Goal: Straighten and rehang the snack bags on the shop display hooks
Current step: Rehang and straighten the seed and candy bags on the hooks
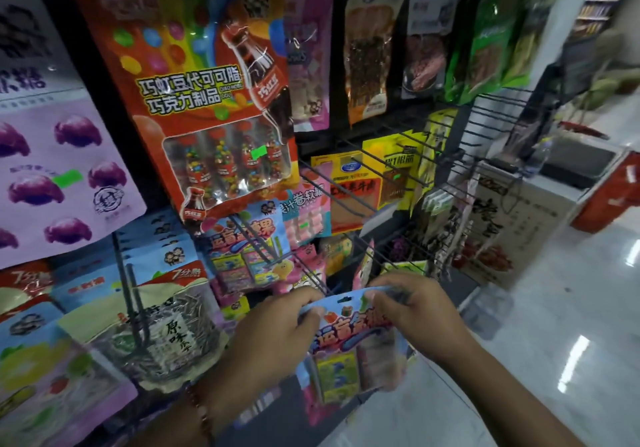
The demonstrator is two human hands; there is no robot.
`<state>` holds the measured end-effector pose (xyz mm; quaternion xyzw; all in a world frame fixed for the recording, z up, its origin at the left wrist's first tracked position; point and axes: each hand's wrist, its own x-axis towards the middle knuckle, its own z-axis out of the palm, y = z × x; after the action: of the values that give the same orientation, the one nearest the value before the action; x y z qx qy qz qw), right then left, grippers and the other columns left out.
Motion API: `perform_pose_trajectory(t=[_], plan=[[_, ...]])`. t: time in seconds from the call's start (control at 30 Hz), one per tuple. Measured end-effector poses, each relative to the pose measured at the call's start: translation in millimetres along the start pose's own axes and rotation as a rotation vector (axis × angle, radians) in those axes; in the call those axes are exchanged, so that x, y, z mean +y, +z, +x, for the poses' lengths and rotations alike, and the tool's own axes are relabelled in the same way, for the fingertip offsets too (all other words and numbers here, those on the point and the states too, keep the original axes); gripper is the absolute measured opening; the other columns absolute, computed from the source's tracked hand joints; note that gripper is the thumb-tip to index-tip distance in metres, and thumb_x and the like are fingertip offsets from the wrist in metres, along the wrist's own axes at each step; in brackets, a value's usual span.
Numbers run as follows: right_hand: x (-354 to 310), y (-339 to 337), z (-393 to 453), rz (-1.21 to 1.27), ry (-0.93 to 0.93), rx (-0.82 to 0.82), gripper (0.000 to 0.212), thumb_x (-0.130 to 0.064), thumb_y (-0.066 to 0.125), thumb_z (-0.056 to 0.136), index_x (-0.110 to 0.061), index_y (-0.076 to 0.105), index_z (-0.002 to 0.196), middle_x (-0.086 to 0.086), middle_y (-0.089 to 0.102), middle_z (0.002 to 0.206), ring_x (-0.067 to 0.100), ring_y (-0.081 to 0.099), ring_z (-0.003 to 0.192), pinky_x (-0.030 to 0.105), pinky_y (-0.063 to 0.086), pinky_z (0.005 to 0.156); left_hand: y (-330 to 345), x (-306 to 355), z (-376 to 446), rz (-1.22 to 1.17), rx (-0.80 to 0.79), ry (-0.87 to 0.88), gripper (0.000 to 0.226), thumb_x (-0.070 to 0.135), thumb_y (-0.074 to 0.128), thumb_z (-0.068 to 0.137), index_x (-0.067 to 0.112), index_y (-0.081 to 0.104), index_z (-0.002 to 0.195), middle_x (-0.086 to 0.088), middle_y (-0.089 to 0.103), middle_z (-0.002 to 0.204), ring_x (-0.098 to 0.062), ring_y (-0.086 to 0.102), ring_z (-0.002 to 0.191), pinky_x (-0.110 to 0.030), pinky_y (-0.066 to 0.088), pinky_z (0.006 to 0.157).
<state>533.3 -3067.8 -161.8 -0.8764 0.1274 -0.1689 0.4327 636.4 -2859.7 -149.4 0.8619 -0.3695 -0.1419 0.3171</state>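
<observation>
I hold a light-blue candy bag (349,346) by its top edge, low in the middle of the view. My left hand (273,335) pinches its upper left corner and my right hand (412,308) pinches its upper right corner. The hang hole in its header sits between my thumbs, just below the tips of bare black wire hooks (311,266). A matching light-blue bag (246,249) hangs on the display right above. A large red chocolate-bean bag (204,100) hangs tilted at upper left.
Purple candy bags (59,176) hang at far left, a sunflower-seed bag (162,332) at lower left. Yellow and orange jerky packs (360,190) and several empty hooks (450,155) fill the right of the rack. Glossy floor (554,360) and a freezer chest (571,172) lie to the right.
</observation>
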Motion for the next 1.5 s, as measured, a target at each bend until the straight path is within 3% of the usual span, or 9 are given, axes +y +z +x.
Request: perform_pose_trajectory(t=[0.17, 0.33, 0.57, 0.8, 0.93, 1.07, 1.17, 1.33, 1.5], plan=[[16.0, -11.8, 9.4, 0.031, -0.028, -0.055, 0.011, -0.033, 0.063, 0.093, -0.031, 0.069, 0.084, -0.014, 0.064, 0.083, 0.002, 0.06, 0.077, 0.02, 0.045, 0.065, 8.3, 16.9, 13.1, 0.011, 0.007, -0.058, 0.027, 0.04, 0.046, 0.103, 0.031, 0.06, 0.124, 0.009, 0.06, 0.082, -0.003, 0.051, 0.062, -0.026, 0.041, 0.064], [41.2, -27.7, 41.6, 0.04, -0.134, -0.18, 0.011, -0.036, 0.061, 0.094, -0.032, 0.067, 0.086, -0.02, 0.059, 0.084, 0.004, 0.056, 0.074, 0.017, 0.04, 0.063, 22.2, 30.2, 35.1, 0.001, 0.076, -0.194, 0.039, 0.039, 0.044, 0.103, 0.026, 0.052, 0.138, 0.004, 0.047, 0.149, -0.021, 0.048, 0.131, -0.036, 0.04, 0.105], [65.8, -46.5, 79.8, 0.006, -0.264, -0.362, 0.014, -0.038, 0.06, 0.094, -0.047, 0.057, 0.083, -0.019, 0.058, 0.08, -0.001, 0.055, 0.076, 0.014, 0.037, 0.064, 54.2, 44.9, 48.3, 0.025, 0.24, -0.386, 0.039, 0.043, 0.043, 0.102, 0.027, 0.054, 0.136, 0.006, 0.057, 0.136, -0.019, 0.059, 0.112, -0.03, 0.043, 0.088], [69.3, -56.7, 100.4, 0.082, -0.243, -0.445, 0.014, -0.035, 0.06, 0.096, -0.028, 0.071, 0.1, -0.014, 0.067, 0.099, 0.001, 0.061, 0.091, 0.027, 0.048, 0.082, 63.6, 65.2, 52.0, 0.014, 0.356, -0.437, 0.019, 0.035, 0.042, 0.105, 0.03, 0.058, 0.113, 0.0, 0.047, 0.064, -0.01, 0.035, 0.048, -0.029, 0.029, 0.054], [76.5, -58.7, 104.5, 0.14, -0.189, -0.456, 0.013, -0.033, 0.06, 0.096, -0.027, 0.07, 0.089, -0.02, 0.064, 0.081, -0.002, 0.059, 0.074, 0.018, 0.043, 0.068, 68.2, 73.1, 67.6, 0.001, 0.352, -0.423, 0.016, 0.032, 0.043, 0.106, 0.028, 0.057, 0.112, 0.002, 0.044, 0.063, -0.01, 0.034, 0.049, -0.024, 0.026, 0.053], [85.3, -65.0, 112.2, 0.249, -0.034, -0.425, 0.012, -0.03, 0.062, 0.095, -0.026, 0.072, 0.092, -0.014, 0.068, 0.088, -0.005, 0.062, 0.08, 0.022, 0.045, 0.074, 68.5, 74.9, 96.2, -0.002, 0.357, -0.345, 0.02, 0.035, 0.043, 0.105, 0.041, 0.048, 0.086, 0.0, 0.046, 0.068, -0.023, 0.042, 0.059, -0.044, 0.037, 0.062], [86.2, -71.7, 128.3, 0.282, 0.005, -0.391, 0.01, -0.027, 0.062, 0.095, -0.025, 0.07, 0.1, -0.017, 0.066, 0.097, -0.01, 0.061, 0.085, 0.022, 0.046, 0.081, 67.0, 70.6, 119.4, -0.029, 0.385, -0.331, 0.015, 0.036, 0.043, 0.105, 0.028, 0.055, 0.1, 0.004, 0.046, 0.068, -0.02, 0.044, 0.059, -0.04, 0.037, 0.061], [84.6, -70.5, 157.9, 0.183, -0.071, -0.336, 0.02, -0.026, 0.064, 0.094, -0.008, 0.071, 0.099, 0.007, 0.064, 0.092, 0.014, 0.062, 0.082, 0.029, 0.044, 0.085, 62.5, 59.3, 134.5, -0.195, 0.438, -0.302, 0.017, 0.03, 0.048, 0.104, 0.039, 0.06, 0.096, -0.009, 0.058, 0.078, -0.033, 0.052, 0.066, -0.05, 0.047, 0.064], [75.3, -69.3, 179.7, 0.174, -0.156, -0.357, 0.025, -0.005, 0.063, 0.091, -0.028, 0.07, 0.088, -0.011, 0.06, 0.097, 0.0, 0.057, 0.086, 0.017, 0.044, 0.074, 59.7, 55.6, 140.2, -0.194, 0.523, -0.282, 0.018, 0.026, 0.048, 0.103, 0.032, 0.064, 0.098, -0.013, 0.067, 0.1, -0.028, 0.062, 0.081, -0.044, 0.053, 0.075]])
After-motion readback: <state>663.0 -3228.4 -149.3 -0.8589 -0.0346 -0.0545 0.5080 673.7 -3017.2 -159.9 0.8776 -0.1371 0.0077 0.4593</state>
